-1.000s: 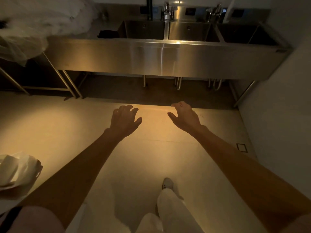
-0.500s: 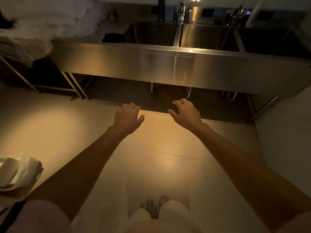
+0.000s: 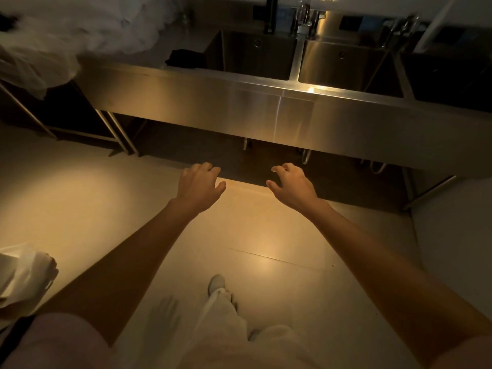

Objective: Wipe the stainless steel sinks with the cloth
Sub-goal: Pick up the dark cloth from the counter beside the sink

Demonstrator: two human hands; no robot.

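A long stainless steel sink unit [image 3: 239,102] stands ahead with three basins: a left basin [image 3: 250,53], a middle basin [image 3: 346,65] and a dark right basin [image 3: 450,75]. A dark cloth [image 3: 185,58] lies on the drainboard just left of the left basin. My left hand [image 3: 199,186] and my right hand [image 3: 291,186] are stretched out in front of me, below the sink's front panel, fingers apart and curled, holding nothing.
Taps [image 3: 306,18] rise behind the basins. White plastic sheeting [image 3: 66,30] covers a table at the far left. A white bag [image 3: 24,275] sits at my lower left. A wall [image 3: 458,249] closes the right side. Pale floor tiles [image 3: 253,249] lie underfoot.
I have stepped closer to the sink unit, which now looms larger and nearer. Both hands stay out front, empty.
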